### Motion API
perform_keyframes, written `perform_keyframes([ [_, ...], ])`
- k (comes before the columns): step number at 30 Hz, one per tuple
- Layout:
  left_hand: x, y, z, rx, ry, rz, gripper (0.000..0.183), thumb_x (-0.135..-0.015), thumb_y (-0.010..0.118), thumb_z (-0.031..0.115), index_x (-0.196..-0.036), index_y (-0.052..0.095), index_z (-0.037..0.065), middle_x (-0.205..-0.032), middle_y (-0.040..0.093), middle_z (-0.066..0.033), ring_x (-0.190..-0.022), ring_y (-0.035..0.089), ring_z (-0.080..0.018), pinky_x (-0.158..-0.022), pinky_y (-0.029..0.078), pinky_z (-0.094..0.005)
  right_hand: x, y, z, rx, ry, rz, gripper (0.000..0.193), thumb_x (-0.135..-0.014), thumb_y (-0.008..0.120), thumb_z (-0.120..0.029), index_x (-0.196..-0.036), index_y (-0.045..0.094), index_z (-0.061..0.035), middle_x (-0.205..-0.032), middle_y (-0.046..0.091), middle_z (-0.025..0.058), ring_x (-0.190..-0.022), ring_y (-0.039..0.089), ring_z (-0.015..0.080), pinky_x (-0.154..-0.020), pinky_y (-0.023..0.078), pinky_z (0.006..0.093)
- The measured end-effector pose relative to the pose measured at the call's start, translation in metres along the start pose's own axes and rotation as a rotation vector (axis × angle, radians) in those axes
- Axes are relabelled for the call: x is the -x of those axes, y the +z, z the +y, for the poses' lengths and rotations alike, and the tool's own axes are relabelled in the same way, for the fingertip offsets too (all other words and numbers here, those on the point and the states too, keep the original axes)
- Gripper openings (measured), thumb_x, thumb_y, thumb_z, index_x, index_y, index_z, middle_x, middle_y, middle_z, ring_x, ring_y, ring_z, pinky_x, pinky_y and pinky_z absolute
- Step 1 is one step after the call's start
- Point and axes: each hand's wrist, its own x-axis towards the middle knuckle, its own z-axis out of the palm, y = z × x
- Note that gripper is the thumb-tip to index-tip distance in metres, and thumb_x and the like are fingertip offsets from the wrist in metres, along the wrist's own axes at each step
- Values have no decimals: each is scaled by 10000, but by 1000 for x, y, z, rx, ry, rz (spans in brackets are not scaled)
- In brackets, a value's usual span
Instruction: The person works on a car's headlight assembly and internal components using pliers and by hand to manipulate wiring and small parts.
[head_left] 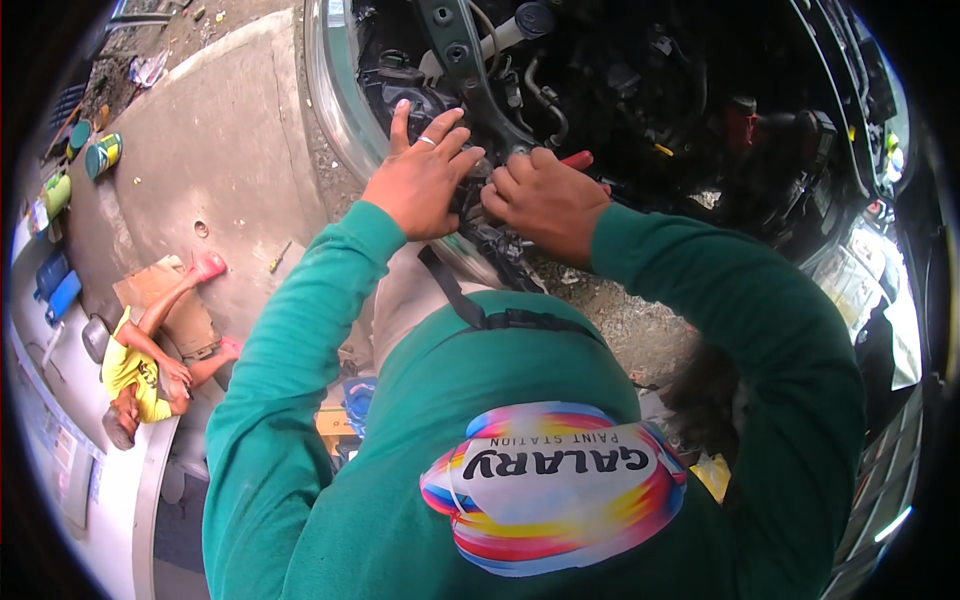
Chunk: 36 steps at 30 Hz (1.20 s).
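My left hand (417,187), with a ring on one finger, lies with its fingers spread over dark parts at the front corner of a car's open engine bay. Just beside it, my right hand (548,203) is closed around red-handled pliers (577,160). Two red handle ends stick out past the fist; the jaws are hidden under the hand. Above both hands runs a dark metal crossbar (456,52) with holes. Behind it rises a white plastic filler neck (508,35) with a dark cap. A bent metal pipe (545,98) lies beyond my right hand.
A red and black object (742,125) sits deeper in the engine bay, near a small yellow handle (663,150). At left, a person in a yellow shirt (135,370) sits beside flattened cardboard (180,308). A screwdriver (280,257) and a green-yellow can (103,155) are on the concrete.
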Motion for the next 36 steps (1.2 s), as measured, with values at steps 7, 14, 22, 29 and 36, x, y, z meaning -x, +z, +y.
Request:
perform_keyframes([
  [7,3,0,-1,1,-13,-13,944,-690,918,413,-1548,599,182,-1603,516,-92,-1664,242,-279,-1295,-23,-765,33,7,-4,-375,319,32,516,-945,715,-240,-1439,618,-127,-1192,636,131,-1175,601,318,-915,456,501],
  [14,0,-4,2,16,-15,-48,930,-685,921,385,-1535,606,176,-1597,518,-94,-1659,260,-286,-1291,-23,-764,43,34,-63,-682,630,-185,593,-1056,590,-257,-1635,496,-171,-1295,598,194,-1217,585,406,-1006,429,727],
  [22,-1,-6,4,-10,-17,-62,901,-700,914,390,-1524,610,193,-1582,533,-94,-1656,266,-284,-1275,-23,-775,24,48,-88,-790,713,-113,572,-1068,572,-258,-1631,498,-195,-1314,570,187,-1263,553,408,-1087,359,809],
  [29,-2,-7,6,-13,-28,-70,856,-708,891,363,-1505,636,180,-1596,535,-88,-1654,266,-298,-1268,-18,-796,27,57,-84,-930,644,-74,460,-1034,612,-220,-1491,571,-183,-1267,607,176,-1199,610,392,-963,504,639],
  [36,-2,-4,6,-38,-31,-70,900,-689,917,418,-1514,616,216,-1570,536,-86,-1649,276,-298,-1257,-23,-790,28,63,-78,-941,565,-58,485,-993,658,-198,-1468,567,-161,-1253,646,155,-1204,641,363,-952,535,563],
])
